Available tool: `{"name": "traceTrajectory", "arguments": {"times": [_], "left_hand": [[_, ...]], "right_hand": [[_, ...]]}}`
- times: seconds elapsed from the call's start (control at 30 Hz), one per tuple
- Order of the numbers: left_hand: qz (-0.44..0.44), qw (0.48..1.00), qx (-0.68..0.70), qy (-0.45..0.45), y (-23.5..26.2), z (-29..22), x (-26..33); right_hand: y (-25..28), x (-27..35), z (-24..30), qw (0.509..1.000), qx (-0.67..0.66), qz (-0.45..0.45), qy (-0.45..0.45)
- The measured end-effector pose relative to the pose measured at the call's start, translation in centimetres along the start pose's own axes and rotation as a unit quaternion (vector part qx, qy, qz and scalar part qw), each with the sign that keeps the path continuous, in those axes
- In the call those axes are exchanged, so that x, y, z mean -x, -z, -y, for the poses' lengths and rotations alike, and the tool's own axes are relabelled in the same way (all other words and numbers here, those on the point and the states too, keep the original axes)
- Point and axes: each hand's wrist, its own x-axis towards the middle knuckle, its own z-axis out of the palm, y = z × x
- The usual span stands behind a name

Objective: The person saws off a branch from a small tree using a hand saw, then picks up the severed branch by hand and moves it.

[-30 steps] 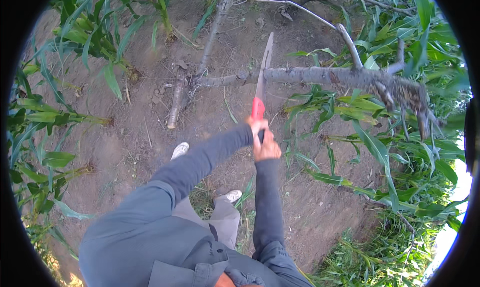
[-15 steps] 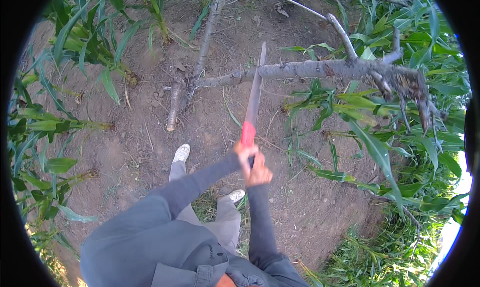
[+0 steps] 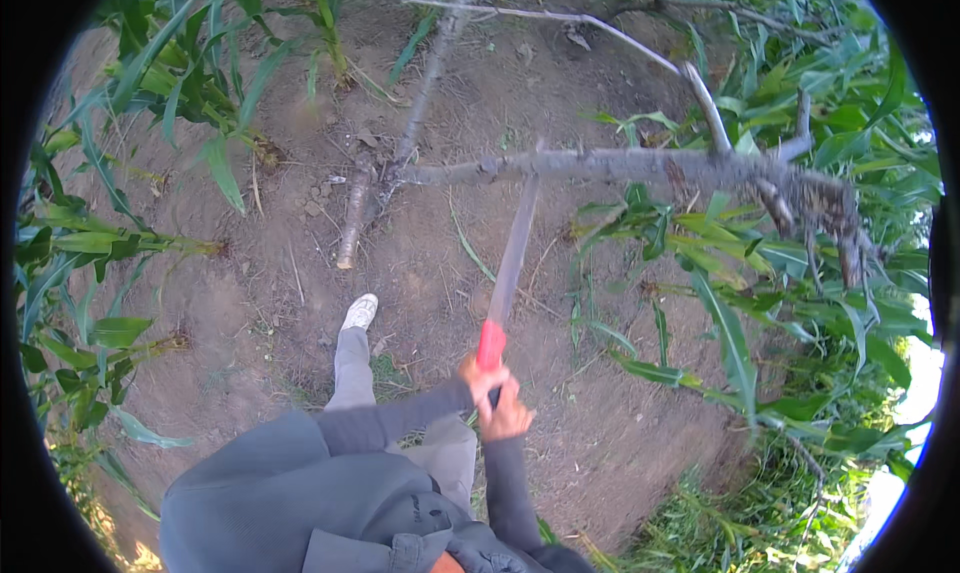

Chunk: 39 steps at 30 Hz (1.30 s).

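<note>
While both hands stay clasped on the red handle, the long blade (image 3: 512,248) has dropped from its raised position a second ago, and its tip now meets the fallen grey branch (image 3: 620,165); I judge a chopping stroke is landing. The left hand (image 3: 484,378) and right hand (image 3: 506,415) have their fingers wrapped tight around the grip. The blade's long axis runs from the hands up and slightly right, pointing away from the person, above bare soil (image 3: 420,263) between corn plants (image 3: 720,263).

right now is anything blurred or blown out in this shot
Head view: the long blade is smeared with motion blur near the fallen branch; both hands on the red handle look sharper; the lower right corner is overexposed white; fisheye bends the edges, with a black rim.
</note>
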Motion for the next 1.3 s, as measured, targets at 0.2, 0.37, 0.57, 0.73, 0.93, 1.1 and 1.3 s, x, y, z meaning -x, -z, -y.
{"name": "traceTrajectory", "arguments": {"times": [0.2, 0.37, 0.57, 0.73, 0.93, 1.1, 1.3], "left_hand": [[0.009, 0.999, -0.034, 0.028, 1.2, -8.5, -11.0], [0.020, 0.996, 0.063, -0.052, -0.3, -5.9, -10.6], [-0.026, 0.992, -0.109, 0.061, -1.4, -5.3, 3.7], [-0.009, 0.991, -0.125, 0.042, -0.5, -8.2, 3.0], [-0.014, 0.992, -0.127, -0.017, -0.4, -9.2, 0.5], [-0.035, 0.998, -0.049, 0.006, -0.1, -12.0, -10.1], [0.000, 0.998, -0.062, -0.004, -1.3, -12.4, -9.6]], "right_hand": [[1.9, -12.3, 4.8, 0.999, -0.016, -0.046, 0.013], [2.2, -11.6, 2.2, 0.999, 0.041, -0.009, 0.027], [1.1, 1.7, 2.4, 0.997, -0.065, -0.028, -0.007], [0.9, -0.7, 4.4, 0.997, -0.066, -0.025, -0.014], [1.1, -3.5, 5.4, 0.997, -0.062, -0.052, -0.012], [2.7, -13.3, 5.7, 0.998, -0.010, -0.054, -0.005], [2.7, -12.7, 4.1, 0.997, -0.045, -0.056, 0.004]]}}
